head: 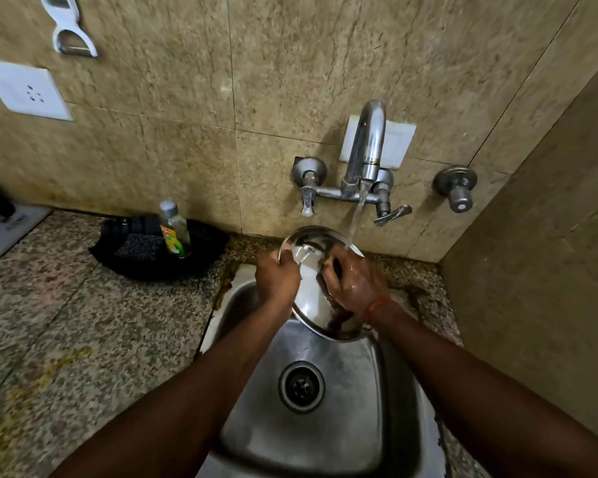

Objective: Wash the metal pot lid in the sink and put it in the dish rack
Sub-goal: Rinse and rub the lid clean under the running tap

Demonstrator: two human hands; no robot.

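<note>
Pot lid (311, 294) over sink (353, 426), tap (366, 146) running, soap bottle (175, 229) left

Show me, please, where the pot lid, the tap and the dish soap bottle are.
pot lid (308, 294): head view, on its shiny centre.
tap (368, 143): head view, on the curved spout.
dish soap bottle (175, 233): head view, on the clear body.

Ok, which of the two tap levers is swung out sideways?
The right lever, next to the running water: it sticks out sideways, while the left lever hangs straight down.
</note>
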